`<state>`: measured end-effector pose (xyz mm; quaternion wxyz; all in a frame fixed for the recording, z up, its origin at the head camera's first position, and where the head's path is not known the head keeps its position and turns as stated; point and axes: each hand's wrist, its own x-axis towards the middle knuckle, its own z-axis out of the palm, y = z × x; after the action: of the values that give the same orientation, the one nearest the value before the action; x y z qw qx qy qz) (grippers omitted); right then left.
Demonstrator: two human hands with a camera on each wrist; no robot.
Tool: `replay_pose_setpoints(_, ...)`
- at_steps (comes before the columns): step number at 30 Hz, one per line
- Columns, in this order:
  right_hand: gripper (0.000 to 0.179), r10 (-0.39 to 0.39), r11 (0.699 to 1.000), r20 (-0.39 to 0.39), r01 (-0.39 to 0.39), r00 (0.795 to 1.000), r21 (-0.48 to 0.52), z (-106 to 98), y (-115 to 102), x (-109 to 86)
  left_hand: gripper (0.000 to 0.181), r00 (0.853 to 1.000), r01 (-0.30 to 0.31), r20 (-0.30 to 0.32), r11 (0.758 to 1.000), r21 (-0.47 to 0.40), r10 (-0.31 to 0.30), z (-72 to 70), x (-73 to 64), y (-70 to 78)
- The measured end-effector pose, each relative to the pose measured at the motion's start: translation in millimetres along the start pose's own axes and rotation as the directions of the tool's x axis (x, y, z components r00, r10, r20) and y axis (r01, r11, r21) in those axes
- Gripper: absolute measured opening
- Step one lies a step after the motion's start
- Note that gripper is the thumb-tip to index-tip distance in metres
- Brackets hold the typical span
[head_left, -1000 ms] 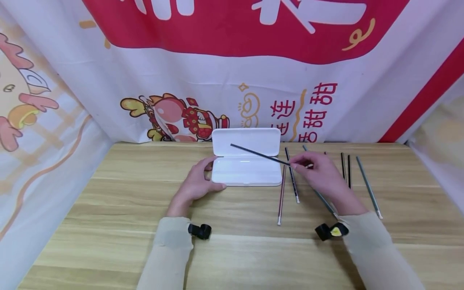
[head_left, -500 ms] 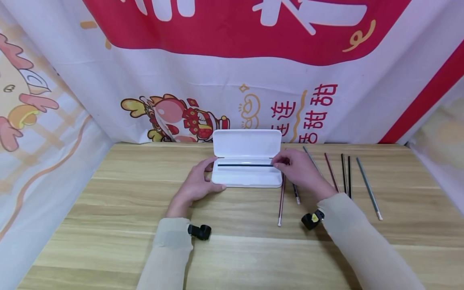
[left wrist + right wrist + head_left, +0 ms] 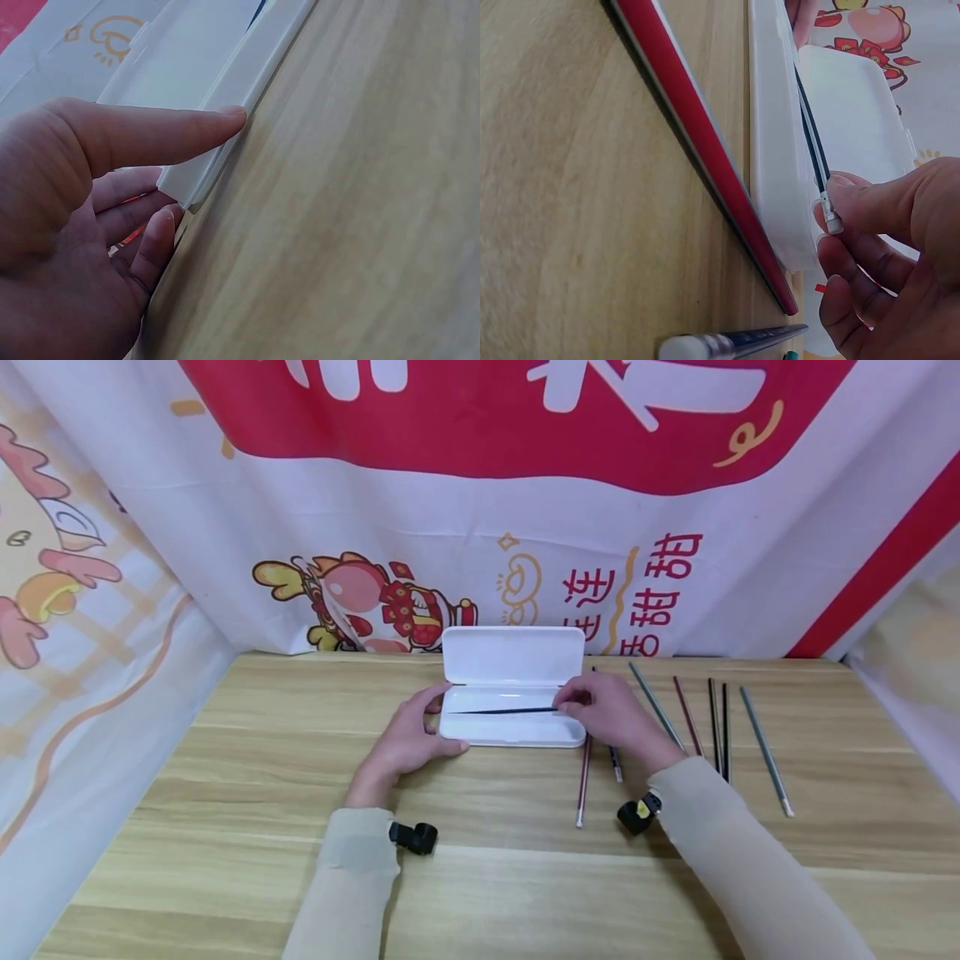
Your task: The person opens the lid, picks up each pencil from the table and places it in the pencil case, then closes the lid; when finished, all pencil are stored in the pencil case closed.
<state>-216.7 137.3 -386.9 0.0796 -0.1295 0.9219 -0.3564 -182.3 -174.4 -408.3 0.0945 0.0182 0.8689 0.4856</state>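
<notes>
An open white pencil case [image 3: 513, 732] lies at the back of the table, its lid [image 3: 513, 654] raised behind it. My left hand [image 3: 411, 731] grips its left end, with the thumb [image 3: 191, 133] on the front rim and the other fingers curled at the end and back corner. Between thumb and fingertips, my right hand [image 3: 611, 706] pinches a dark pencil [image 3: 502, 711] near its white eraser [image 3: 834, 223]. That pencil reaches leftward along the inside of the case, slightly tilted, its eraser end raised by the right rim.
Right of the case lie a red pencil [image 3: 582, 785] and a dark patterned pencil [image 3: 617, 767], partly under the right hand. Farther right are a teal pencil [image 3: 656, 706], a maroon one [image 3: 687, 714], two black ones [image 3: 725, 727] and another teal one [image 3: 767, 752]. A printed curtain [image 3: 375, 502] hangs behind.
My right hand has carried the dark pencil leftward and down from above the pencils into the case, then slightly toward the case's front. My left hand has stayed at the case.
</notes>
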Motion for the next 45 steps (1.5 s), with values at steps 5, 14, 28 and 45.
replay_pose_setpoints(5,0.013,0.004,1.000,0.000,-0.004,1.000,-0.018,1.1,-1.5,0.8,0.094,1.000,0.000,0.000,1.000,0.004,0.000,-0.7,1.1,-0.3)
replay_pose_setpoints(14,0.014,0.004,0.999,0.023,-0.003,1.000,-0.054,0.2,-2.7,2.5,0.093,1.000,0.008,-0.003,1.000,0.007,-0.008,-0.5,4.6,-1.8)
replay_pose_setpoints(28,0.013,-0.027,0.994,0.023,0.029,0.999,-0.109,3.6,-2.5,2.7,0.094,1.000,0.008,0.001,1.000,-0.009,-0.008,0.0,3.1,-1.8)
replay_pose_setpoints(45,0.026,0.037,0.977,-0.012,-0.033,0.999,0.211,-26.1,-11.2,-14.6,0.094,1.000,0.018,-0.005,1.000,0.002,-0.018,1.3,2.0,-2.2)
